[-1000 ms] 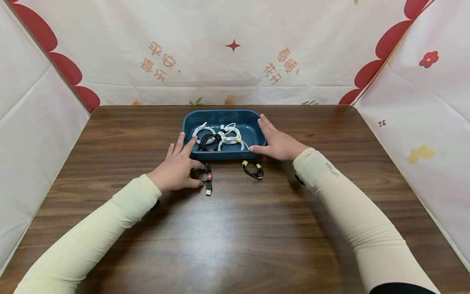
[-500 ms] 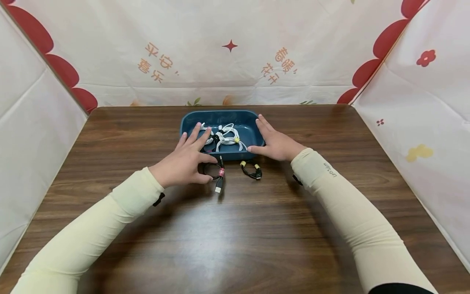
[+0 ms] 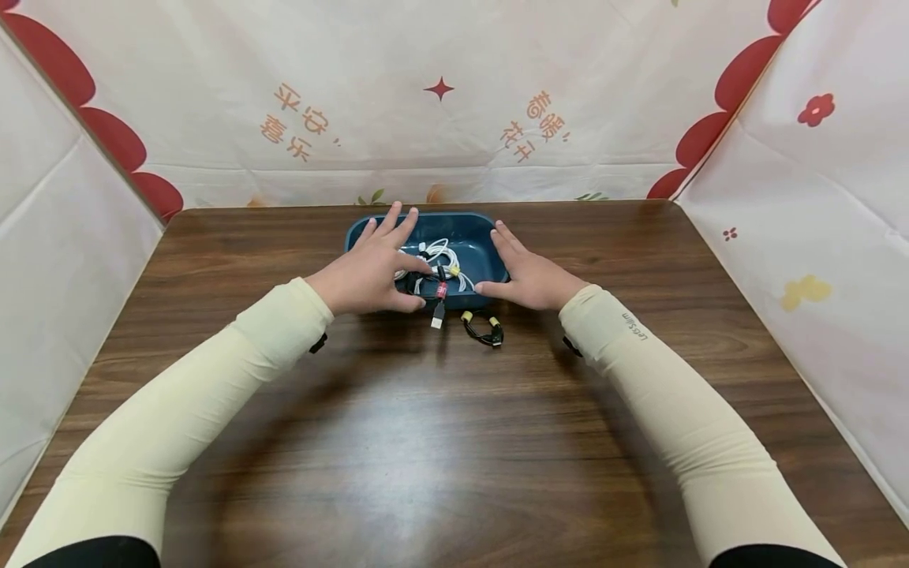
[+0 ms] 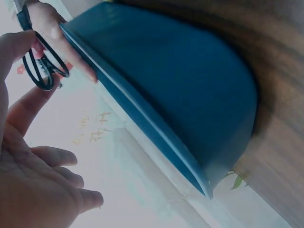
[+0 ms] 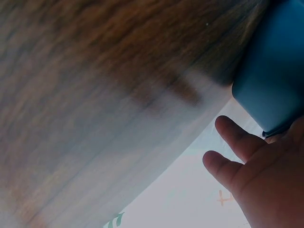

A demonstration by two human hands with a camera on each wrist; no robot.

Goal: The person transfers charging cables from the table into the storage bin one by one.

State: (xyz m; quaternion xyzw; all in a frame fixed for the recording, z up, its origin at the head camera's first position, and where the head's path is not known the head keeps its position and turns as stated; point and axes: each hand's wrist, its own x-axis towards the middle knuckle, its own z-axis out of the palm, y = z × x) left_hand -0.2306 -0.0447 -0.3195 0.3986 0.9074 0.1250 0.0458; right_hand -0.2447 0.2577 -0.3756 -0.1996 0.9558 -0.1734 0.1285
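Observation:
My left hand (image 3: 372, 272) pinches a coiled black USB cable (image 3: 441, 290) with a red tie between thumb and index finger, the other fingers spread. The cable hangs over the front rim of a blue bin (image 3: 484, 246), its plug pointing down. In the left wrist view, the cable's loops stand clear above the bin's rim. At the bin's right end, my right hand (image 3: 533, 276) touches the rim, fingers straight and thumb at the front edge. White cables (image 3: 446, 254) lie coiled inside; my left hand hides the bin's left part.
A small black cable (image 3: 484, 338) with yellow ties lies on the wooden table (image 3: 398, 473) just in front of the bin. White printed cloth (image 3: 440, 134) hangs behind the table and at both sides.
My left hand has picked the red-tied black cable off the table and carried it up and rightward over the bin's front rim. My right hand has stayed on the bin.

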